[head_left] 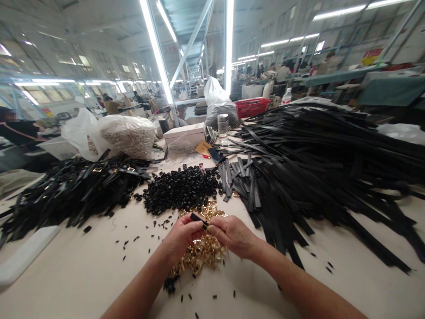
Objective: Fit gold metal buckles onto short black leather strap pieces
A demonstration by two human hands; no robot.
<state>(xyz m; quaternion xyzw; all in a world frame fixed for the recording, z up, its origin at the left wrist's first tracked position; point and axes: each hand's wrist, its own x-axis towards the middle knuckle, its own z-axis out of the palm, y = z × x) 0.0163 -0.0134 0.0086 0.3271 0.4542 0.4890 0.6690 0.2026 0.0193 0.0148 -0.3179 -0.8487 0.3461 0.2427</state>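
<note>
My left hand [181,237] and my right hand [232,235] meet over a heap of gold metal buckles [201,254] on the pale table [83,274]. Both hands are closed in a pinch on one short black strap piece [198,219] held between them. Just beyond the buckles lies a mound of small black loops [181,190]. A big pile of long black straps [325,164] spreads to the right, with shorter strap pieces [241,181] at its near edge. A pile of straps fitted with buckles [73,190] lies to the left.
Plastic bags of small parts [128,135], a white box [184,135], a glass jar [222,125] and a red basket [252,107] stand at the back. A white tray edge [26,254] lies at the left. Black scraps dot the table. Other people work at distant benches.
</note>
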